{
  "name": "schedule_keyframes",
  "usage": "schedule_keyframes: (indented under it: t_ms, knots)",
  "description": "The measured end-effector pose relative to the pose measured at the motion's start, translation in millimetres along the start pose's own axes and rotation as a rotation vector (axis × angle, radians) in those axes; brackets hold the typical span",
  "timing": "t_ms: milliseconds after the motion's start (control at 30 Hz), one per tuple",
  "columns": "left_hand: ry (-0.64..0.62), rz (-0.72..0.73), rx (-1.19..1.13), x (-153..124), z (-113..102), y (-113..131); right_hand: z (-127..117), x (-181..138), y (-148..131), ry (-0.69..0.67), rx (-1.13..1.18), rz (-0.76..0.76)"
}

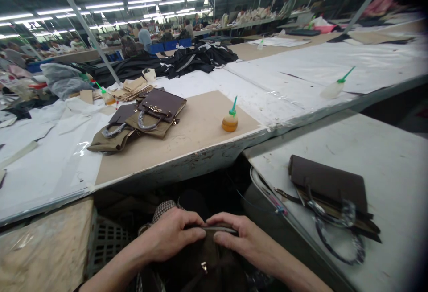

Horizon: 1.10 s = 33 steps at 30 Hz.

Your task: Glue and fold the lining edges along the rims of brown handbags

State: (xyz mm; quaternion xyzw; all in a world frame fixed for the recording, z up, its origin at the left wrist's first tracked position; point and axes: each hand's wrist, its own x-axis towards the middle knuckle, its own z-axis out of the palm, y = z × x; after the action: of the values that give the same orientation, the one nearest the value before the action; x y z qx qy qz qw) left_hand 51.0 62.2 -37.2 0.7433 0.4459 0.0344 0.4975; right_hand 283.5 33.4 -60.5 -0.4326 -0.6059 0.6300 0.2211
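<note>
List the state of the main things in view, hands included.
Left hand: pinching top of held bag
Right hand: likewise pinching it
Held bag: open or closed, unclear
Bench bags: lying down, handles wrapped
Table bag: lying down, handles wrapped
Near bottle: upright, partly filled
Right bottle: nozzle on, fill unclear
Lights: lit

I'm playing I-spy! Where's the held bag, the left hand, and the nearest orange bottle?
Held bag (214, 256): head view, on its dark side.
Left hand (172, 229): head view, on its back.
Nearest orange bottle (229, 124): head view, on its round belly.
</note>
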Motion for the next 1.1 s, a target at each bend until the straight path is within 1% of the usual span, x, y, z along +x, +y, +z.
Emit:
schedule_keyframes:
  t_ms: [100,200,300,467,600,700,833,933,1100]
  knots:
    - [0.036,0.022,0.113,-0.8,1.1,5.4,2.6,1.4,-0.3,0.01,-0.112,0.007]
    - [0.05,0.044,0.163,-2.9,1.8,8.2,5.8,3.5,4.5,0.026,-0.149,0.039]
    - [0.047,0.065,0.179,-6.2,1.8,8.3,8.8,4.7,8.3,0.043,-0.172,0.024]
    - [0.047,0.083,0.171,-8.0,2.2,4.5,17.0,2.9,8.4,0.124,-0.139,-0.036]
    - [0.027,0.05,0.126,-4.8,2.0,5.8,22.5,1.4,7.9,0.181,-0.182,-0.063]
    - [0.024,0.038,0.171,-3.4,2.4,11.5,23.3,0.7,6.9,0.196,-0.234,-0.082]
    - [-0.011,0.09,0.271,-6.2,1.0,15.3,22.0,-3.0,4.8,0.163,-0.242,-0.095]
    - [-0.029,0.082,0.319,-12.7,-7.5,7.7,21.1,-6.1,3.9,0.132,-0.23,-0.084]
    - [0.03,-0.034,0.348,-33.7,-28.5,-18.8,21.9,-5.9,4.3,0.107,-0.176,-0.042]
